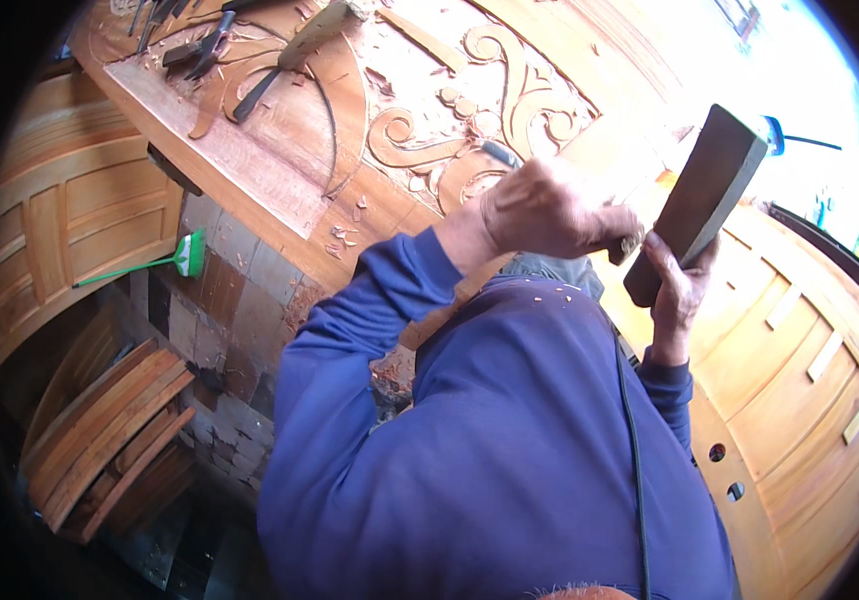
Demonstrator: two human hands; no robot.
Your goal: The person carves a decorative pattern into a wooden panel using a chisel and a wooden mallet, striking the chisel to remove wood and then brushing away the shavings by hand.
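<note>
Chisel (501, 152) sits clenched in your left hand (555, 213) in the head view, its metal end aimed to the upper left over the carved wooden panel (516, 102); whether the tip touches the wood, I cannot tell. Your right hand (682, 292) grips a long rectangular block (705, 180) by its lower part — tilted, its top leaning right, just beside your left fist. Raised scrolls spread across the panel ahead of you, and shavings (343, 237) lie scattered near its edge. Farther left on it, a wooden-handled tool (312, 40) with a dark blade lies near some dark tools (212, 48). Down to your left, a green broom (191, 254) rests on the tiled floor (252, 295) — curved wooden pieces (110, 430) are stacked below it.
</note>
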